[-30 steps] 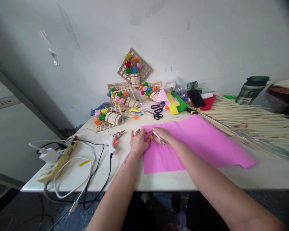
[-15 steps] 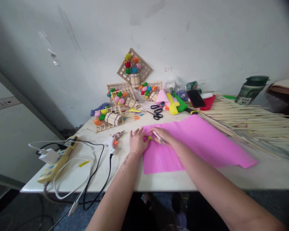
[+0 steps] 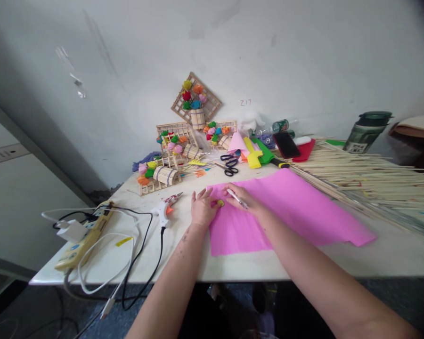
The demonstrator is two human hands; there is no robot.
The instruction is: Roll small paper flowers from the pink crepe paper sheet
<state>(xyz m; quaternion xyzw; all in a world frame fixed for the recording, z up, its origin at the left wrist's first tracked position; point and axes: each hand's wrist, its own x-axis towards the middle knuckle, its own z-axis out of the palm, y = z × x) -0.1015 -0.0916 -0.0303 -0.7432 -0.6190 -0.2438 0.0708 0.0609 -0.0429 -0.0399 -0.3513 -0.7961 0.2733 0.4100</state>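
Observation:
A bright pink sheet of paper (image 3: 286,212) lies across the table in front of me. My left hand (image 3: 202,209) rests flat at its left edge, fingers spread, thumb beside a small round yellow piece (image 3: 221,203). That piece sits on the paper, and whether the thumb presses on it or only touches it is hard to see. A white pen (image 3: 237,199) is gripped in my right hand (image 3: 245,200), just to the right of the yellow piece. The pen's lower tip is hidden by my fingers.
To the left are a glue gun (image 3: 163,210) and a power strip (image 3: 83,242) with cables. Behind stand stick lattices with paper flowers (image 3: 197,99). Black scissors (image 3: 229,165), a phone (image 3: 286,144), a yellow cross-shaped piece (image 3: 253,153), thin sticks (image 3: 367,172) and a dark bottle (image 3: 367,132) lie farther back.
My right hand has drawn slightly away from the yellow piece, and the pen has shifted a little to the right. The left hand stays nearly in place.

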